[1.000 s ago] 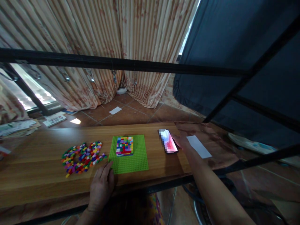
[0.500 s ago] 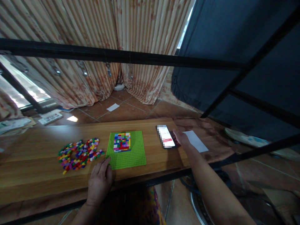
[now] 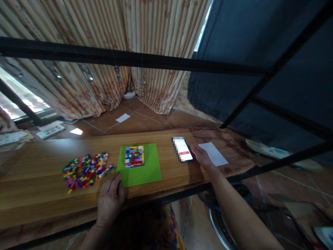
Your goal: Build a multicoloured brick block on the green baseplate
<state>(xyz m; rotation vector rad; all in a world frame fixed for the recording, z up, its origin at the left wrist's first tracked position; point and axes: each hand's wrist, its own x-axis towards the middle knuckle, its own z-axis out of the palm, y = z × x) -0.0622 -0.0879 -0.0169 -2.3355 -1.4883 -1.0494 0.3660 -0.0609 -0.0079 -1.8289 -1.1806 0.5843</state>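
My left hand point(image 3: 111, 194) rests at the table's near edge with its fingers laid out and holding nothing. Its fingertips are by the left corner of a green studded baseplate point(image 3: 149, 170). On that plate sits a square block of multicoloured toy bricks point(image 3: 134, 156). A heap of loose small bricks point(image 3: 85, 172) lies left of the plate. To the right, my right hand point(image 3: 201, 156) has its fingers curled at the right edge of a smartphone point(image 3: 185, 152), whose screen is lit and partly pixelated. Some of its fingers are hidden.
The wooden table point(image 3: 39, 173) spans the front. White paper point(image 3: 213, 153) lies on brown cloth point(image 3: 231, 146) at right. A black metal bar point(image 3: 156, 62) crosses above, before striped curtains point(image 3: 99, 31). Books point(image 3: 50, 130) and a paper sheet point(image 3: 122, 118) are on the floor.
The whole view has shifted slightly, so most things appear a little further left and higher. Both hands keep nearly the same places by the baseplate and the phone.
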